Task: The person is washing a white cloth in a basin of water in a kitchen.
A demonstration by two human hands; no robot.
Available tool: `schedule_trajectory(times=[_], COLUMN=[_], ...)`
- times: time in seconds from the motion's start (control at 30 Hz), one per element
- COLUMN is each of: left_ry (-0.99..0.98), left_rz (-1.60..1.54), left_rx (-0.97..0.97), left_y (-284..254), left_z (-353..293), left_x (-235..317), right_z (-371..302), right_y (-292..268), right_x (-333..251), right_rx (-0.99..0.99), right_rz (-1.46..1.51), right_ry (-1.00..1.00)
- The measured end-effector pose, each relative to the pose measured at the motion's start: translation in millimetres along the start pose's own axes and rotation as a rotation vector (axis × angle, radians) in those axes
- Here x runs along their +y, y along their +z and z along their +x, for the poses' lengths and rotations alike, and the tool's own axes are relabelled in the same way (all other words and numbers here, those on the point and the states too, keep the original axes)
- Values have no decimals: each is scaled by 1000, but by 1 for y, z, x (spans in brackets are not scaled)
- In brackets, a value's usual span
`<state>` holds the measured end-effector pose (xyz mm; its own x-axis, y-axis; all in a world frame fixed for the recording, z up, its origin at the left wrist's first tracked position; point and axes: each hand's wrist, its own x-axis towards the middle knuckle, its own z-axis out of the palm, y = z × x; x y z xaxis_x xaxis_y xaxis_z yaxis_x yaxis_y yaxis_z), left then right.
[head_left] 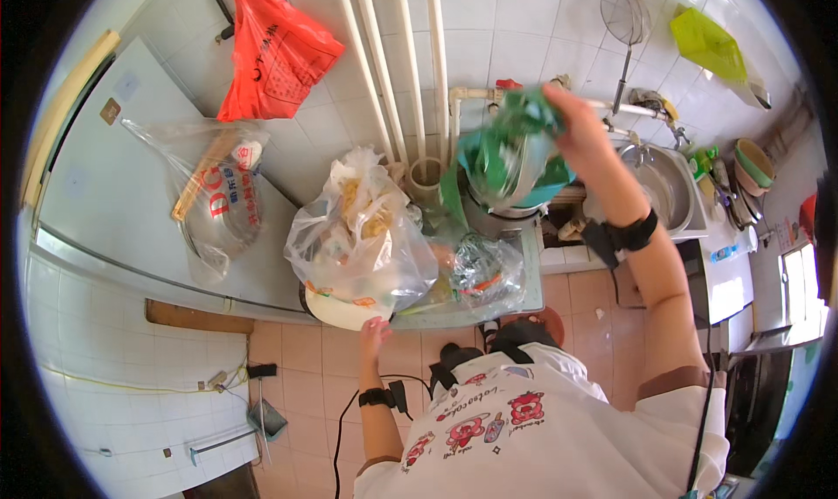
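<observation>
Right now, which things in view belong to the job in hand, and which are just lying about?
In the job:
- green plastic bag, gripped by the right hand
- cream round object, left hand at its edge

Apparently just about:
- red bag, hanging
- wire strainer, hanging
- yellow-green basket, on the wall
- dustpan

Print on red bag [278,58], clear bag [229,209], shirt [559,429]

"How do you stand?"
"My right arm [668,263] reaches far forward, slanting inward, my right hand [576,119] raised with its fingers curled in a grip, slightly blurred."
"And the left?"
"My left hand [375,331] sits lower, fingers pointing forward, forearm [377,431] nearly straight behind it."
</observation>
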<state>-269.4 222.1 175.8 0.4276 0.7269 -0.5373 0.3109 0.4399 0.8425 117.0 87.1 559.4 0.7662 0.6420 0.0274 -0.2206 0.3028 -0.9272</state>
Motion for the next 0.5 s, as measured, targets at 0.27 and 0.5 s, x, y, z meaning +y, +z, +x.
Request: schedule_trajectory(times=[0.27, 0.5], left_ry=[-87, -162], left_rz=[-7, -53], left_rx=[130, 182], left_y=[-5, 2], left_z=[-23, -54], left_x=[-9, -39], right_z=[68, 131], right_y=[-34, -93], right_x=[-25, 93], right_rx=[-68, 156], right_rz=[31, -32], right_ry=[-301, 52])
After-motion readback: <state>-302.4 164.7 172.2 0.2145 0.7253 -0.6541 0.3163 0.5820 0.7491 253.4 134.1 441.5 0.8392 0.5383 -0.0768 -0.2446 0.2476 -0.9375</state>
